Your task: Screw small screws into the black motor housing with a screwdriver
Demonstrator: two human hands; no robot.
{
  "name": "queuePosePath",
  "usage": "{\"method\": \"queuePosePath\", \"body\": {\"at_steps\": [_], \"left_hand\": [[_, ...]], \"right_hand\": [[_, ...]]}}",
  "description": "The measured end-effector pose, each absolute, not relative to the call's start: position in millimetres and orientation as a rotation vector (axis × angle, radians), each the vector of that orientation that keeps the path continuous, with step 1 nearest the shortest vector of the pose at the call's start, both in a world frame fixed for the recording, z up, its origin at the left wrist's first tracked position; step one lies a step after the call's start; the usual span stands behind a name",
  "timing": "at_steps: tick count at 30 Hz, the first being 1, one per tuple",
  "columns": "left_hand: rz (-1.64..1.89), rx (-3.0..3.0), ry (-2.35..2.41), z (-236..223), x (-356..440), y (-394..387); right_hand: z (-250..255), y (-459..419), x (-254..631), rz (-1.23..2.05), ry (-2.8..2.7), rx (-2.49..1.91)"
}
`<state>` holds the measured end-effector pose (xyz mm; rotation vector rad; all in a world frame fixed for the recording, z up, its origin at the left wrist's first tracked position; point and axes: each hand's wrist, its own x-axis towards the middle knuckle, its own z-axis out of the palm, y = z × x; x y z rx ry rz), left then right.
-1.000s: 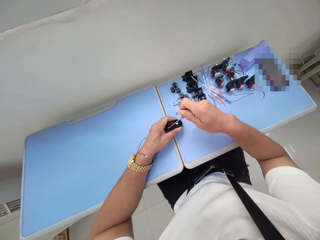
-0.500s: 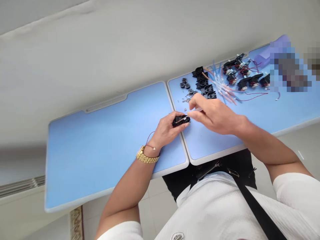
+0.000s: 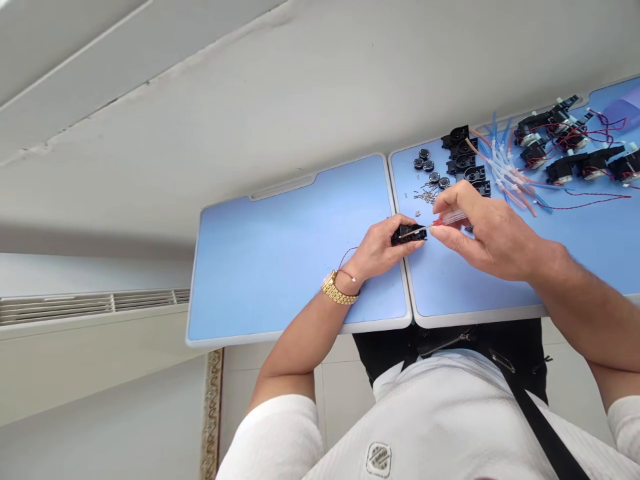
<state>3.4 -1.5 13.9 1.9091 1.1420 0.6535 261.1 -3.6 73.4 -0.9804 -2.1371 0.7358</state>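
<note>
Our left hand point(image 3: 383, 248) grasps a small black plastic housing point(image 3: 415, 235) between thumb and fingers, over the seam between the left tabletop point(image 3: 290, 253) and the right tabletop point(image 3: 460, 290), both blue. With our right hand point(image 3: 500, 237), just to its right, we grip a screwdriver point(image 3: 440, 223), clear-handled with a red collar, its shaft slanting down leftward across the housing. A thin red wire point(image 3: 344, 255) loops by our left wrist, near a gold watch point(image 3: 339, 289). Beyond, on the right tabletop's far side, we have loose screws point(image 3: 429, 195), black round caps point(image 3: 424, 154) and a column of open black casings point(image 3: 461, 148). Right of these lie blue, white and orange strips point(image 3: 505, 167), then, at far right, red-wired black motor units point(image 3: 600, 163)
</note>
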Motion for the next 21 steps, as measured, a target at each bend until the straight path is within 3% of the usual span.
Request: {"method": "queuePosePath", "body": {"at_steps": [4, 10, 17, 21], "left_hand": [[0.657, 1.907, 1.140, 13.0, 3.5, -1.6], [0.678, 1.889, 1.116, 14.4, 3.6, -1.6], [0.651, 1.892, 1.133, 15.3, 3.5, -1.4], [0.654, 1.867, 1.119, 14.6, 3.0, -1.3]], "right_hand": [[71.1, -2.8, 260.5, 0.674, -2.121, -1.076], [72.8, -4.6, 260.7, 0.733, -2.123, -0.867], [70.9, -3.4, 261.1, 0.622, -2.148, -1.040], [73.8, -4.4, 262.0, 0.666, -2.166, -0.877]]}}
